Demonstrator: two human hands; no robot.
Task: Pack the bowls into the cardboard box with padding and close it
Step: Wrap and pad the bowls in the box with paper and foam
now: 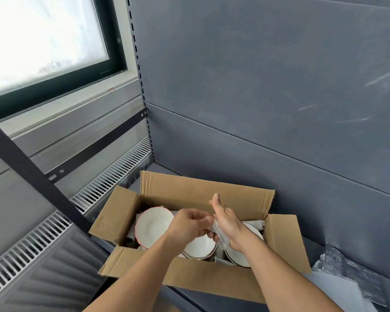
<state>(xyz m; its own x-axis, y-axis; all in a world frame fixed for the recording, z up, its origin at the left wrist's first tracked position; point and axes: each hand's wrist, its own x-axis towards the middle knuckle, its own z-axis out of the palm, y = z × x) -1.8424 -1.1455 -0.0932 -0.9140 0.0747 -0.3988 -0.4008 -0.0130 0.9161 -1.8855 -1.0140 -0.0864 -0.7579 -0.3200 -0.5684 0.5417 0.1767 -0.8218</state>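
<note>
Head view: we see the left hand (189,224) and the right hand (229,222) meeting above the open cardboard box (189,188), both holding one crumpled strip of clear padding (220,235). The left fingertips pinch its upper end; the right fingers curl round it, thumb raised. Directly beneath the hands lies a white dark-rimmed bowl (200,247). A second dark-rimmed bowl (239,257) sits below the right wrist, and a pink-rimmed bowl (152,226) lies just left of the left hand. All three rest inside the box, whose four flaps stand open. Well to the right of the right forearm we note bubble wrap (349,273) on the grey shelf (318,251).
</note>
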